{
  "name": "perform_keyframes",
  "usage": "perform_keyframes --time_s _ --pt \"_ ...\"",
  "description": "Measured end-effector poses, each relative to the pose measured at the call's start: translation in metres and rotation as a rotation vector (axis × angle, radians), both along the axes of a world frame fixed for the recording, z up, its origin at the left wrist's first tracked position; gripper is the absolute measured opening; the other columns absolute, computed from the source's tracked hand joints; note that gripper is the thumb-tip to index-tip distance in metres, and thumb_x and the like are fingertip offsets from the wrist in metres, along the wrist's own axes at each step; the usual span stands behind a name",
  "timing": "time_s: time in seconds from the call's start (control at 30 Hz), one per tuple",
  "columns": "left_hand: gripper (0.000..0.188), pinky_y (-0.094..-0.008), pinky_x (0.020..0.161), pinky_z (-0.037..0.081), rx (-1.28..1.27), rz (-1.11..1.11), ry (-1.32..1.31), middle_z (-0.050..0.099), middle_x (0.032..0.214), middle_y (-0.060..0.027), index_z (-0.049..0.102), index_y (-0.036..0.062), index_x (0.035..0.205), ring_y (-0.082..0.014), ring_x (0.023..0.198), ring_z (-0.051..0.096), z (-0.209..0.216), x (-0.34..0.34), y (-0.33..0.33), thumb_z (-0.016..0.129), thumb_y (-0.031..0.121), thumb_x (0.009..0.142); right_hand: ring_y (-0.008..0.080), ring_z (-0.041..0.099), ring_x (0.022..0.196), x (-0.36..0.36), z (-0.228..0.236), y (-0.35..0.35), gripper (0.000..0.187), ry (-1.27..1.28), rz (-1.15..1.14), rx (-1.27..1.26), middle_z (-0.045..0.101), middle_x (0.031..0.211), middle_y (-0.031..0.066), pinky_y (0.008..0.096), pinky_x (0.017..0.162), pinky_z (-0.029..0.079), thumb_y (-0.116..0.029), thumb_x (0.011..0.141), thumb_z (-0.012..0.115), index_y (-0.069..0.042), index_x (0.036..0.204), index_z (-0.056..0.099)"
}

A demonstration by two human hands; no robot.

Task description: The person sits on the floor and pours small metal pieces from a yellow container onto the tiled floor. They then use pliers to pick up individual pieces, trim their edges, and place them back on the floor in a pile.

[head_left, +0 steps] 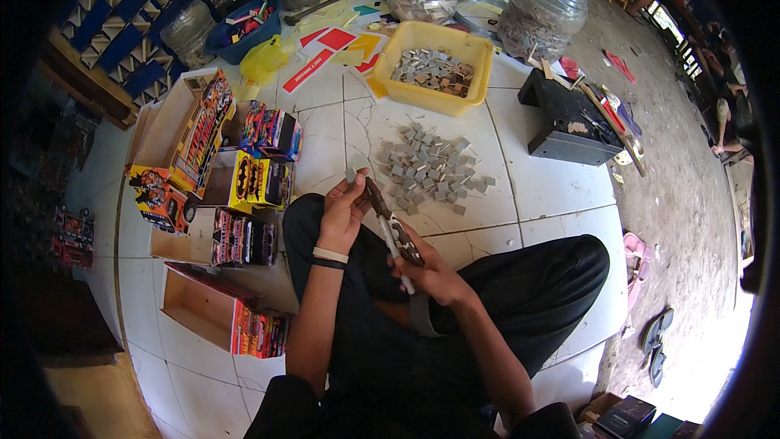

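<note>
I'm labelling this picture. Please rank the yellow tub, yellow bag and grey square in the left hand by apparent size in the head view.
1. Yellow tub
2. Yellow bag
3. Grey square in the left hand

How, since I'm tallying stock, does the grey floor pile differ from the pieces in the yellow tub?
The grey pile spreads over the tiled floor; the tub pieces sit in the yellow tub. The grey pile is nearer the left hand than the tub pieces. The grey pile looks mostly grey; the tub pieces include brown. Both are jumbles of small pieces.
</note>
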State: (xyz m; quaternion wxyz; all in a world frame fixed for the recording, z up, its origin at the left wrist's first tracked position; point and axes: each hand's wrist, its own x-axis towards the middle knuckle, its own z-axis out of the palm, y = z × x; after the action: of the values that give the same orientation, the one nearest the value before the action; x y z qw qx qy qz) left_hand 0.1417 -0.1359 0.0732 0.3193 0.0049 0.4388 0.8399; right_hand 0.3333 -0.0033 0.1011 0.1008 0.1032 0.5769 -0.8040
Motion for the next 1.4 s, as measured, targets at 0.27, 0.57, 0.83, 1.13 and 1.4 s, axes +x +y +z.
perform_keyframes --time_s 0.27,0.57,0.83,1.13,1.4 --pt "0.036 -0.0305 0.083 0.057 0.029 -0.013 -0.056 0.07 0.104 -0.0002 0.066 0.0059 0.126 -0.013 0.092 0.067 -0.004 0.0 0.001 0.072 0.029 0.098 0.0151 0.059 0.091 -0.001 0.002 0.0 0.078 -0.129 -0.011 -0.371 0.062 0.111 0.0059 0.0325 0.073 0.054 -0.01 0.104 0.059 -0.028 0.167 0.016" --pt "0.023 -0.0362 0.098 0.057 0.194 0.153 0.039 0.07 0.107 -0.0037 0.066 0.0041 0.119 -0.0173 0.101 0.068 -0.018 -0.009 0.001 0.071 0.013 0.098 0.0192 0.063 0.109 0.0 0.0 0.016 0.078 0.016 -0.029 -0.04 0.063 0.125 0.0104 0.0349 0.091 0.052 -0.008 0.101 0.059 -0.017 0.166 0.018" --pt "0.023 -0.0403 0.103 0.057 -0.006 0.109 0.325 0.069 0.111 -0.0078 0.065 -0.0015 0.12 -0.0203 0.109 0.068 -0.011 0.01 0.018 0.068 0.005 0.098 0.021 0.061 0.118 0.001 -0.003 0.02 0.08 -0.018 -0.145 -0.084 0.061 0.137 0.0122 0.0373 0.094 0.051 -0.014 0.101 0.06 -0.018 0.166 0.014" --pt "0.022 -0.038 0.1 0.058 -0.115 0.146 0.455 0.07 0.112 -0.0083 0.068 -0.0019 0.117 -0.0194 0.106 0.069 -0.011 0.016 0.019 0.071 0.008 0.097 0.0199 0.056 0.121 -0.001 0.014 0.01 0.07 -0.036 -0.133 -0.136 0.057 0.134 0.0124 0.0356 0.104 0.047 -0.001 0.103 0.053 -0.011 0.165 0.022" --pt "0.023 -0.04 0.101 0.059 -0.079 0.158 0.416 0.07 0.112 -0.0086 0.069 -0.0023 0.116 -0.0212 0.104 0.07 -0.01 0.016 0.018 0.072 0.008 0.096 0.022 0.059 0.118 -0.001 0.005 0.011 0.078 -0.02 -0.079 -0.08 0.058 0.136 0.013 0.0379 0.094 0.052 -0.013 0.102 0.059 -0.018 0.166 0.014"
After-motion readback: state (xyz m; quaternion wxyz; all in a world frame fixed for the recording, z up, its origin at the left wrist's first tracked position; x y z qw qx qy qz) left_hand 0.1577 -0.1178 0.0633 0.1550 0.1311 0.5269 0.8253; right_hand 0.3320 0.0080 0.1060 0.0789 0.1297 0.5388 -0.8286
